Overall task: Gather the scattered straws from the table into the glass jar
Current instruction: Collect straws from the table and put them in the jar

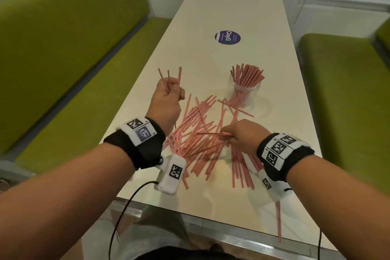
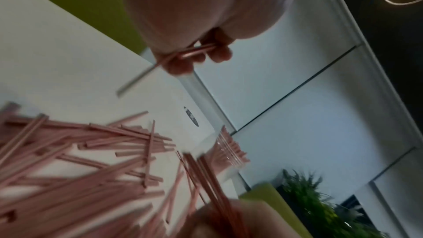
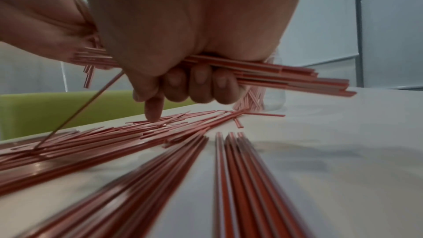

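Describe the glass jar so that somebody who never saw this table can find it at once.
Start at the long white table between the green benches. Beyond the pile of loose straws, on its right, stands the glass jar. It is the only clear, upright container, and the red-and-white straws in it stand up.

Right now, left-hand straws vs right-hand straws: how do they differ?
The left hand holds three straws upright, raised above the table. The right hand holds a thicker bundle lying sideways, low over the scattered pile. Both are red-and-white striped.
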Available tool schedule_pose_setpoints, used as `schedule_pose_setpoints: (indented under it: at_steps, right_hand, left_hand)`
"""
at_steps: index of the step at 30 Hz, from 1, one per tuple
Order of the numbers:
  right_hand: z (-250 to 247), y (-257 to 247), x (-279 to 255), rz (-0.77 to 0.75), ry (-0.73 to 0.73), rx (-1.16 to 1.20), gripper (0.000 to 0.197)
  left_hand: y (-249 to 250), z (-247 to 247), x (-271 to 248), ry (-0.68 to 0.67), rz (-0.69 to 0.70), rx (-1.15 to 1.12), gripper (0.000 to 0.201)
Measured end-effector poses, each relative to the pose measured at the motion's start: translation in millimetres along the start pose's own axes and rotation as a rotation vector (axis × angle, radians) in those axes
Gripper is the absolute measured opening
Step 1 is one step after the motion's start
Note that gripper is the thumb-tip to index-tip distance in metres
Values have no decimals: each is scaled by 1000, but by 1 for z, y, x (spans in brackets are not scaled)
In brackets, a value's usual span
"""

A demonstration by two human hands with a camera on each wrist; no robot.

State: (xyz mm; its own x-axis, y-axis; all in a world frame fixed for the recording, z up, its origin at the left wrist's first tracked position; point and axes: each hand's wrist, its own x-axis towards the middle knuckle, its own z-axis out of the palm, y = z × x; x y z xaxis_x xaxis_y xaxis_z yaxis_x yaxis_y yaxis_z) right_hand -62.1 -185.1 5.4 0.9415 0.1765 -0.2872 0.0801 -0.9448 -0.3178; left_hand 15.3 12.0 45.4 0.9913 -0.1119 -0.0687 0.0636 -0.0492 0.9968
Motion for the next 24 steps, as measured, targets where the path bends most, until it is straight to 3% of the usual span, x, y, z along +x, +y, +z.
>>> schedule_pose_setpoints:
  at_steps: [2,4,6,8,11,13,15,16,20,24]
  right_hand:
    - [3,0,2,-15,22,-58,15]
    - [3,2,3,23,70,-77,19]
    - [1,6,3,99,100,-58,20]
    - [-1,10,3,178,144,-12,22]
    - [-2,14,3,241,198,37,23]
    - [-1,16,2,249,188,48,24]
    - [-1,17,0,244,185,64,23]
    - [-1,18,-1,238,190,67,21]
    - [-1,22,-8,263,200,98,19]
    - [0,28,-14,382,248,138,23]
  left_hand:
    - [0,-2,8,-2,-130,10,23]
    - [-2,-6,10,-77,-192,207,18]
    - [-9,-15,5,-234,-126,606,13]
    - [-21,-21,-5,-428,22,968,21]
    - [-34,-11,-23,-631,139,1267,34]
    - [-42,3,-30,-655,173,1424,54]
    - [-48,14,-36,-607,138,1471,70]
    - [-51,18,-36,-591,121,1467,68]
    - [-55,28,-30,-567,84,1401,40]
    - [-49,36,-28,-565,75,1379,32]
